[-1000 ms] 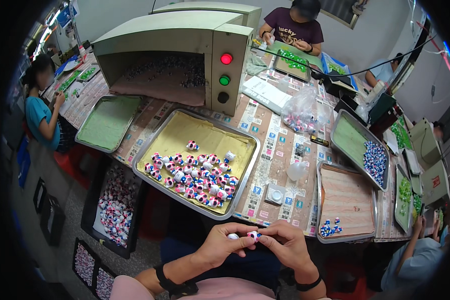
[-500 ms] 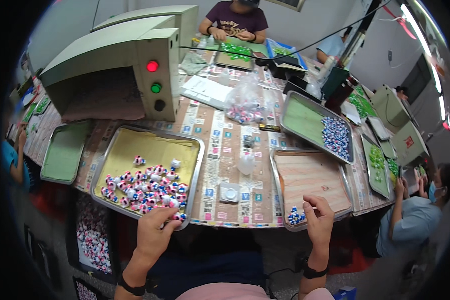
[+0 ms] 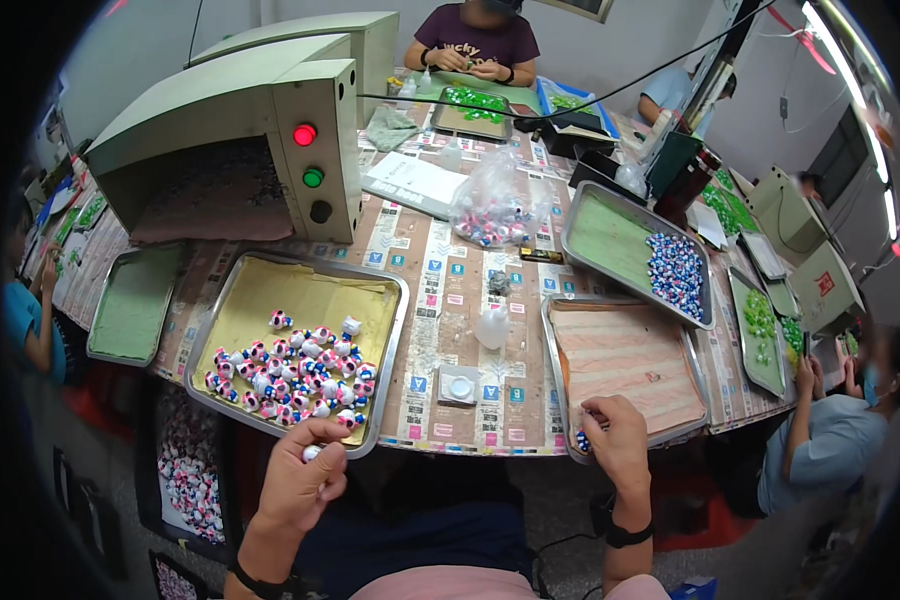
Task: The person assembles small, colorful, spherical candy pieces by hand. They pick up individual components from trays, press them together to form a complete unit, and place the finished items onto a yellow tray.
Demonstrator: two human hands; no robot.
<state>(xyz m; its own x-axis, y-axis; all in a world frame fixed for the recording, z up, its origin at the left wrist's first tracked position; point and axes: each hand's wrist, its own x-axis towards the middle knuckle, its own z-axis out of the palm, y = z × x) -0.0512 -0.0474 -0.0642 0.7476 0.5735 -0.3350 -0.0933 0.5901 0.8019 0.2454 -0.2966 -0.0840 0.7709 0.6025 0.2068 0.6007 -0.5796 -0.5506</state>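
My left hand [image 3: 305, 478] is closed around a small white piece [image 3: 312, 453], probably a toy figure, just off the near edge of the left tray [image 3: 398, 330]. Most of that piece is hidden by my fingers. On the tray's yellow lining lie many small white, pink and blue toy figures [image 3: 315, 360]. My right hand [image 3: 620, 440] reaches into the near left corner of the right tray [image 3: 625, 360], fingers bent and thumb close to them. Small blue-and-white pieces [image 3: 581, 440] show beside its fingertips; what sits between them is hidden.
A second tray [image 3: 600, 235] of blue-and-white pieces overlaps the right tray's far side. A plastic bag of pieces [image 3: 495, 215], a small bottle [image 3: 491, 328] and a white round-topped block [image 3: 458, 385] stand mid-table. A box-shaped machine [image 3: 320, 150] stands far left; co-workers sit around.
My left hand has drawn back from the left tray with a white piece in its grip. My right hand has moved left and down onto the blue-and-white pieces.
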